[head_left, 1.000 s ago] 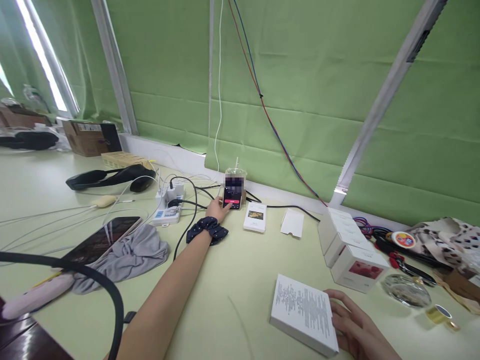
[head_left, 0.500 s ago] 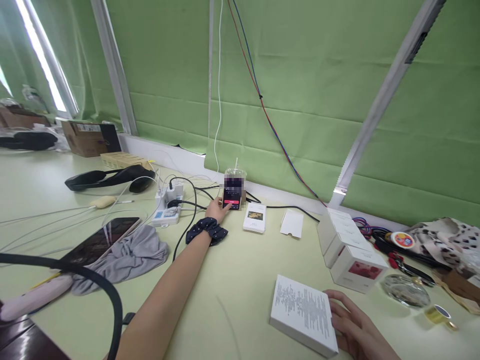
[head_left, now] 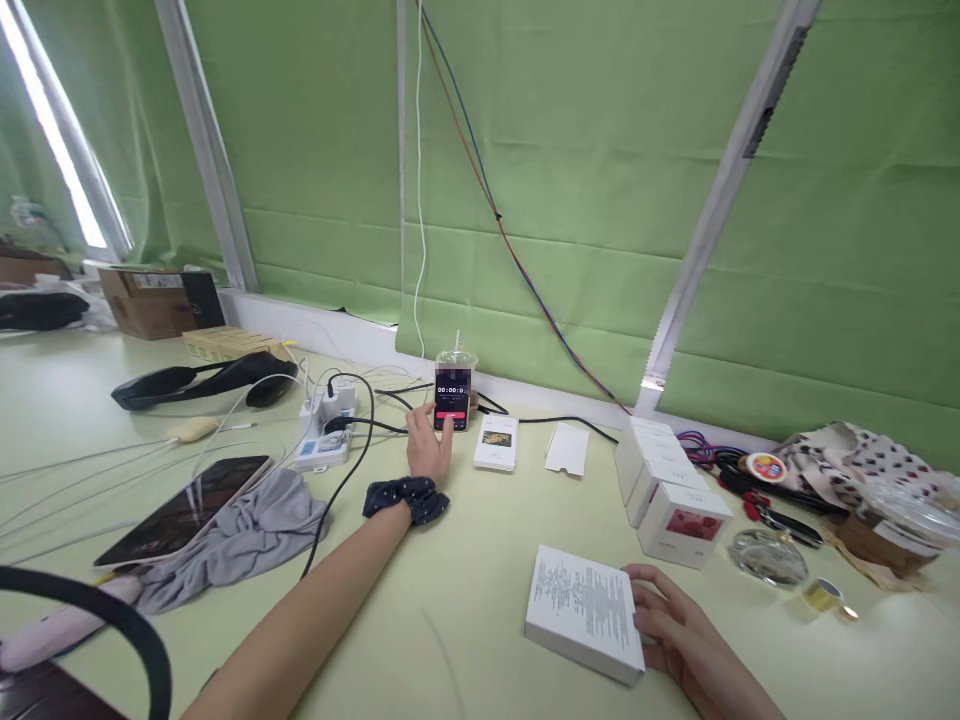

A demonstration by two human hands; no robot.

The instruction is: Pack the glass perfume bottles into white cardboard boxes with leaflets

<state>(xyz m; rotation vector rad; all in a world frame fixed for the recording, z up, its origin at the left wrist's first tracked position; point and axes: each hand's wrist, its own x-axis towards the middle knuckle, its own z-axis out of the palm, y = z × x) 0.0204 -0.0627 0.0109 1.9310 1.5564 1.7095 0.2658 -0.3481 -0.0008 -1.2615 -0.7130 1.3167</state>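
1. Head view: the left hand [head_left: 427, 447], fingers loosely spread and holding nothing, touches a fingertip to the smartphone [head_left: 451, 403] propped upright against a plastic cup [head_left: 456, 362]; its screen reads 00:00:0.
2. The right hand [head_left: 679, 632] lies flat, fingers against a white box [head_left: 586, 611] covered in small print, too fine to read.
3. Stacked white cartons [head_left: 670, 486] sit just beyond.

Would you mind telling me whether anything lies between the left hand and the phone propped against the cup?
Nothing visible does. The left hand is already at the phone, a fingertip on its lower screen. The power strip and its cables lie to the left, the small white card box to the right.
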